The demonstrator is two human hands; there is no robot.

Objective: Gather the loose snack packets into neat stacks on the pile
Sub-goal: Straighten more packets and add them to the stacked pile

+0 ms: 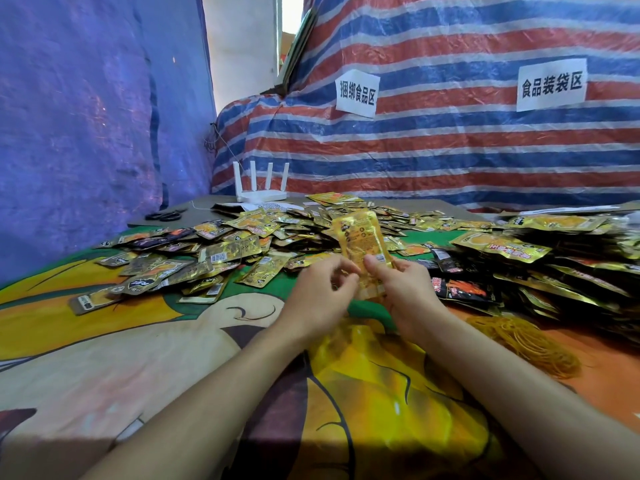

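**Squaring a Handful Before It Joins the Pile**

Broadly, the striped tarpaulin (450, 143) walled off the back, and a worktop under a cartoon-printed cloth (104, 358) carried everything else. Across its middle spread the loose snack packets (221, 251), gold and dark ones lying flat and overlapping at all angles. Along the right edge sat the pile (561, 268), where packets already lay in rough layered stacks. A heap of orange rubber bands (526, 344) lay just in front of that pile, and a white router (261, 188) stood at the far edge.

The step in hand looked like gathering and aligning: a small upright bundle of gold packets (360, 247) was held above the cloth, between the loose spread and the pile. The right hand (405, 289) had its fingers (375, 268) clamped on the bundle's lower part, thumb pressed to the front. The left hand (322, 296) touched the bundle's left edge, its fingers curled together with nothing else in them.

Next, probably, the edges needed tapping flush, then the bundle carrying right and laying squarely on the pile.
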